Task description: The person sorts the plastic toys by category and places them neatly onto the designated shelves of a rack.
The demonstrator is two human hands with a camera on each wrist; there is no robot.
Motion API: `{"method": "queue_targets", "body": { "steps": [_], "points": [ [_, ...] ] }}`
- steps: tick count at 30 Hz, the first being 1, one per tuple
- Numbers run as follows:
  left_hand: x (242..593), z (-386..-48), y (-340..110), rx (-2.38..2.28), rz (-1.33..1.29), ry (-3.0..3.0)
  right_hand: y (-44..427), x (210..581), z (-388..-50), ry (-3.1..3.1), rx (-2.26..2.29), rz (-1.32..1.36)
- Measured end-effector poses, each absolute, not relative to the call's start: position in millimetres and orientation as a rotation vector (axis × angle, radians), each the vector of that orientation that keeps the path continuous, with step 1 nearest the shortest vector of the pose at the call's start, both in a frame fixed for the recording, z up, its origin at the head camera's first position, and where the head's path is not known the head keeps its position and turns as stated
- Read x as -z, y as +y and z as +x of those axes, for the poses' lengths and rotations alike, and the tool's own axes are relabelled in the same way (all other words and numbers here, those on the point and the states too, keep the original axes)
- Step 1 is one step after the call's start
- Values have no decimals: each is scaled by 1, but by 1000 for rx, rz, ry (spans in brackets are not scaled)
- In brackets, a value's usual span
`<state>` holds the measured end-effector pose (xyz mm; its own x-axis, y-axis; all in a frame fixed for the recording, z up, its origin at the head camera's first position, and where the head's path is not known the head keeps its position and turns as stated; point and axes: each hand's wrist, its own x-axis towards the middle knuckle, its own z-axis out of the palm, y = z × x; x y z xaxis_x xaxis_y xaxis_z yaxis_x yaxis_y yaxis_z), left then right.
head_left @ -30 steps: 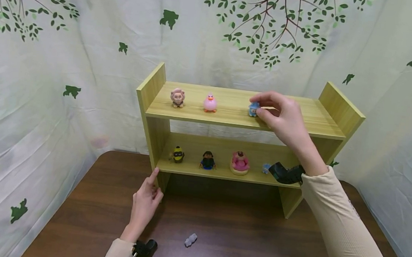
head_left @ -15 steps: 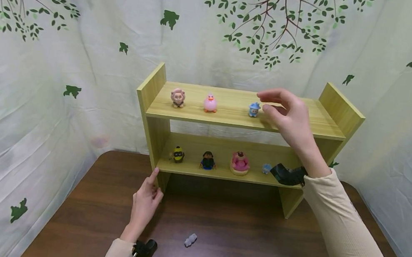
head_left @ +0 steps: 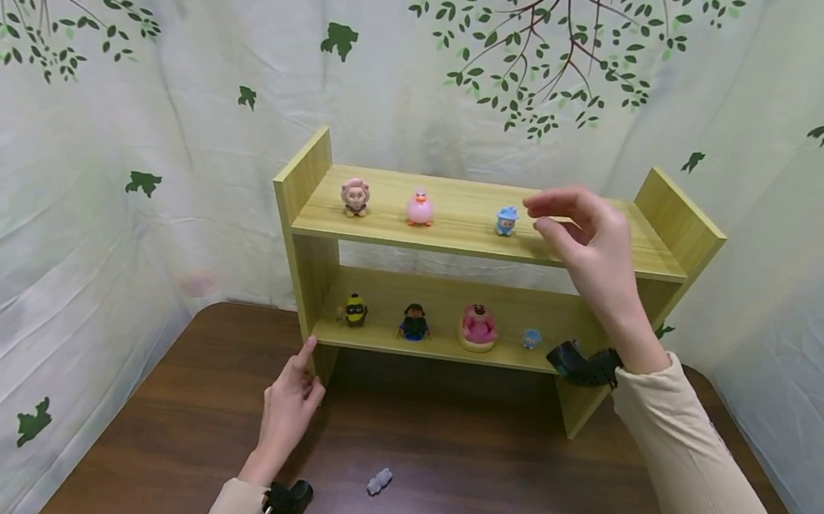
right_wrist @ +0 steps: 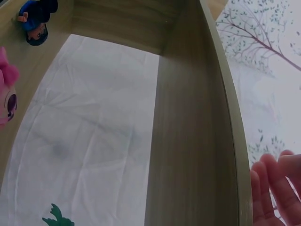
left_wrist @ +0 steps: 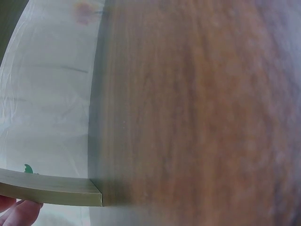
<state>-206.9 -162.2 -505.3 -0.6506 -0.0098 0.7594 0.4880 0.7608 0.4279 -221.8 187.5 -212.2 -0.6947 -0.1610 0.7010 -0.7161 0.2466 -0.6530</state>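
Observation:
On the right half of the two-tier wooden shelf's [head_left: 459, 241] top board stands a small blue figurine in a pointed hat [head_left: 506, 221]. Just to its right, my right hand [head_left: 594, 243] hovers with thumb and fingers curved apart, holding nothing. My left hand [head_left: 288, 406] has its index finger extended against the front edge of the shelf's left side panel, the other fingers bent. The left wrist view shows fingertips [left_wrist: 23, 213] beside that panel's lower end [left_wrist: 51, 188]. A pink duck [head_left: 420, 208] and a pinkish-brown figurine [head_left: 355, 197] stand farther left on the top board.
The lower board holds a yellow-and-black figurine [head_left: 354, 310], a dark-haired figurine [head_left: 415, 323], a pink bear [head_left: 478, 328] and a tiny blue figurine [head_left: 531, 338]. A small grey figurine [head_left: 379, 481] lies on the brown table [head_left: 480, 473] in front of the shelf.
My right hand lets go of the blue figurine and draws back to the right, fingers spreading. The figurine stays upright on the top board. My left hand keeps its place.

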Motion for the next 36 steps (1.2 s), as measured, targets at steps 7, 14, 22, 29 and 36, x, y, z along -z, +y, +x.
{"method": "queue_targets", "body": {
  "steps": [7, 14, 22, 29, 36],
  "points": [
    [504, -206, -162, 801, -356, -2165, 189, 219, -217, -1978, -1527, 829],
    [504, -206, -162, 795, -347, -2171, 190, 224, -210, -1955, -1560, 849],
    [504, -207, -162, 788, -351, -2169, 191, 231, -204, -1931, -1607, 884],
    [505, -208, -162, 779, -355, -2169, 193, 235, -200, -1910, -1608, 930],
    [506, -208, -163, 776, -360, -2162, 193, 241, -197, -1914, -1623, 942]
  ]
}}
